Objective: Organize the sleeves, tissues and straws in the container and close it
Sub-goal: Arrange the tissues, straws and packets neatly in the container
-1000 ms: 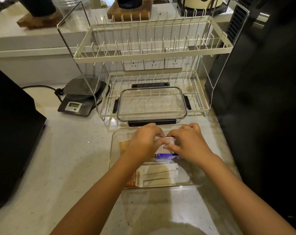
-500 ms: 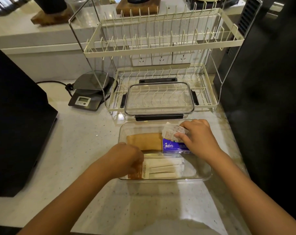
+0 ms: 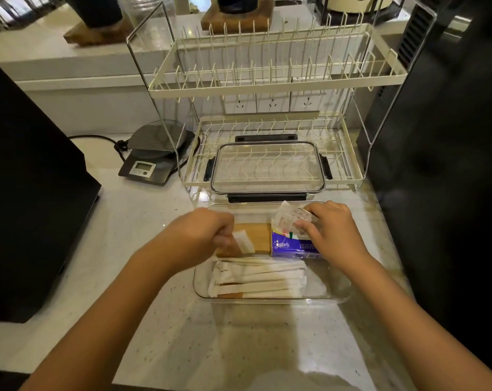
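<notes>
A clear rectangular container (image 3: 333, 289) stands on the counter in front of me. Along its near side lie several white paper-wrapped straws (image 3: 261, 277). Flat brown sleeves (image 3: 257, 235) fill the far left, and a purple tissue pack (image 3: 292, 245) sits to their right. My left hand (image 3: 202, 232) hovers over the container's far-left corner, pinching a small white paper packet (image 3: 243, 242) above the sleeves. My right hand (image 3: 329, 224) grips white printed tissue packets (image 3: 288, 218) just above the purple pack. The clear lid (image 3: 267, 167), with black latches, rests on the lower rack shelf behind the container.
A cream two-tier wire dish rack (image 3: 276, 80) stands right behind the container. A digital kitchen scale (image 3: 151, 156) with a cord sits at the back left. Black appliances flank the counter on the left (image 3: 27, 193) and on the right (image 3: 436, 165).
My left hand left the tissue packets, dropped to the straws' left end, then rose over the sleeves with a small white packet. My right hand stayed at the purple pack.
</notes>
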